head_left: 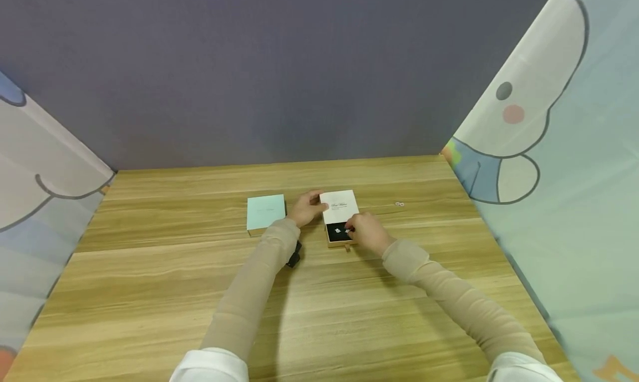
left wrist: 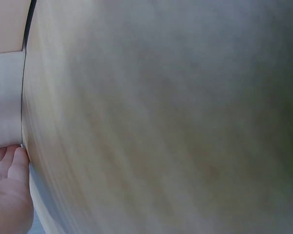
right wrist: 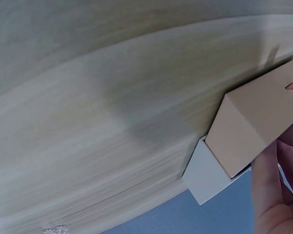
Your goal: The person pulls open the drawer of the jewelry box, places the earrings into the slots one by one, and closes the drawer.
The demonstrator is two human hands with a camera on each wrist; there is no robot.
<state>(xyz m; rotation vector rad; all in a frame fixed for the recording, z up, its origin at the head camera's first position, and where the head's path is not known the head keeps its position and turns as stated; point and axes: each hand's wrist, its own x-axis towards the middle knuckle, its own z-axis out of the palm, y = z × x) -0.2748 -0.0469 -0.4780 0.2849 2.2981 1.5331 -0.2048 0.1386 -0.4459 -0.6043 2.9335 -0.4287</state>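
A white sleeve box lies at the middle of the wooden table. Its tan drawer is slid out toward me and shows a black insert with small silvery earrings. My left hand grips the sleeve's left side. The fingertips of my right hand come together on an earring at the insert's right end. In the right wrist view the tan drawer juts from the white sleeve, with my fingers beside it. The left wrist view shows only my palm against the box's white side.
A mint-green box lies shut just left of my left hand. A tiny silvery piece sits on the table to the right of the box. Printed cloth walls close in both sides, and a grey wall stands behind.
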